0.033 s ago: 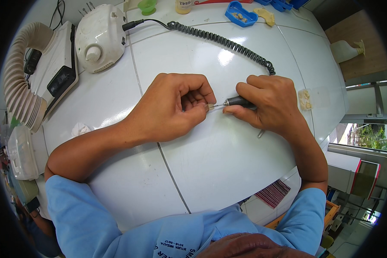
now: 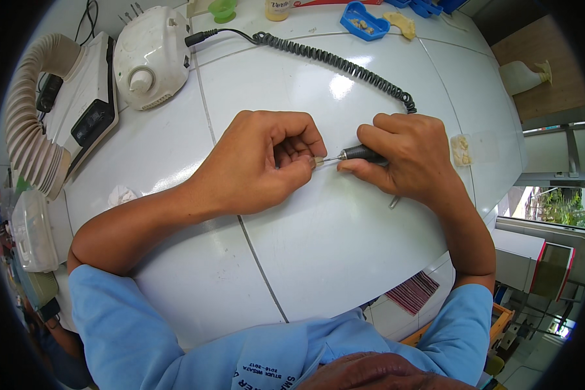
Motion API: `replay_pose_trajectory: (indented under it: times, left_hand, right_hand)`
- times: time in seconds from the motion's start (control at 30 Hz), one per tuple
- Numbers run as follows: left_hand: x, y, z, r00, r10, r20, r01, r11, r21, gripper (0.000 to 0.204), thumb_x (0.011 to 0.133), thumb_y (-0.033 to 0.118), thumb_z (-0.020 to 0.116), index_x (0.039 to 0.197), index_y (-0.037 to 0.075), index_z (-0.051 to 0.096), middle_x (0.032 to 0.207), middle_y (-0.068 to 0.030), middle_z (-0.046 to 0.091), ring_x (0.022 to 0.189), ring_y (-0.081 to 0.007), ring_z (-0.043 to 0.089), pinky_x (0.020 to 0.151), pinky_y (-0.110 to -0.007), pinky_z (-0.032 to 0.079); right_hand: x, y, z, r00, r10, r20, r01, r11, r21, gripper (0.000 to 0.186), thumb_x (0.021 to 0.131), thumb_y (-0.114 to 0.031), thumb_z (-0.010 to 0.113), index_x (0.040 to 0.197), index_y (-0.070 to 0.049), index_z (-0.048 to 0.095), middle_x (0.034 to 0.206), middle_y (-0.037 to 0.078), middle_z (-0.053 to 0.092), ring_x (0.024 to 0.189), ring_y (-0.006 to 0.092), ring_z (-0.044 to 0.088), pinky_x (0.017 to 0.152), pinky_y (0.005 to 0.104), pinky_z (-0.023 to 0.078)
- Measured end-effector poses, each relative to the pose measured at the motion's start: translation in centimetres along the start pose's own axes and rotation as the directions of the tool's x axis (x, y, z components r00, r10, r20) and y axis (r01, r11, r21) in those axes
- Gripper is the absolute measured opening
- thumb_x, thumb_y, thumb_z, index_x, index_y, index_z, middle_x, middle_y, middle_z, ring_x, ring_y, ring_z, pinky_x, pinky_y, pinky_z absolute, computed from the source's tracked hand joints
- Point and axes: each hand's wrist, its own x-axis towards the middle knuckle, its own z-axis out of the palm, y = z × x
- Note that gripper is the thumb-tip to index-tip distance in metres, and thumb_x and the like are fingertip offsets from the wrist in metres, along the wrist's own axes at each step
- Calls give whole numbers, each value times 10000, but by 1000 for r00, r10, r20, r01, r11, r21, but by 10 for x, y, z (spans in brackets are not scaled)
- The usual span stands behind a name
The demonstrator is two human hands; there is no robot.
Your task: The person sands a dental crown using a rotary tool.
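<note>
Over the white tabletop, my left hand pinches a tiny pale piece between thumb and fingertips; the fingers partly cover it, and its exact kind is too small to tell. My right hand is wrapped round a black-gripped rotary handpiece. Its thin metal bit points left and meets the pale piece, or comes very close. A coiled black cord runs from behind my right hand to a white control box with a round knob, at the far left.
On the left, a ribbed beige hose arches beside a white unit. A crumpled white tissue lies near my left forearm. At the back are a green bowl, a bottle and a blue tray. Pale bits fill a clear box at right.
</note>
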Motion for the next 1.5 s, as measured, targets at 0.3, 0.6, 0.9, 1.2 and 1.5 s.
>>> replay_pose_trajectory:
  times: [0.3, 0.6, 0.9, 1.2, 1.5]
  left_hand:
    - [0, -5, 1, 1000, 22, 5, -22, 999, -29, 150, 988, 80, 728, 1081, -24, 781, 914, 5, 722, 853, -63, 620, 757, -260, 491]
    - [0, 0, 1, 1000, -3, 1, 3, 1000, 17, 144, 981, 82, 735, 1068, -21, 786, 890, 6, 719, 831, -65, 619, 742, -265, 493]
    - [0, -3, 2, 1000, 14, 2, -14, 1000, 11, 141, 978, 77, 735, 1063, -21, 788, 880, 7, 716, 821, -63, 617, 737, -269, 498]
    - [1, -1, 2, 1000, 14, 2, -14, 999, 40, 137, 979, 69, 729, 1064, -21, 788, 875, 5, 712, 817, -62, 613, 734, -266, 496]
    - [1, 0, 2, 1000, 4, 14, -4, 1000, 10, 130, 980, 62, 724, 1058, -23, 784, 865, 10, 700, 803, -59, 605, 724, -267, 492]
  right_hand:
    - [0, -1, -2, 1000, 0, 13, 0, 1000, -7, 567, 963, -710, 795, 820, -164, 735, 673, 10, 627, 586, 227, 656, 528, 401, 450]
    - [0, 0, -2, 1000, -2, 15, 2, 1000, -6, 579, 965, -713, 788, 811, -159, 725, 684, 12, 635, 597, 230, 663, 537, 401, 454]
    - [0, -1, -3, 1000, 1, 28, -1, 1000, -3, 571, 965, -698, 798, 803, -156, 720, 691, 13, 638, 603, 229, 670, 547, 405, 454]
    - [1, -2, -4, 999, -3, 40, 3, 1000, 4, 567, 965, -695, 797, 801, -158, 711, 699, 13, 636, 609, 231, 675, 551, 405, 457]
    - [0, -2, -3, 999, -8, 32, 8, 1000, -14, 563, 963, -691, 799, 803, -159, 706, 699, 11, 637, 611, 232, 679, 554, 401, 462]
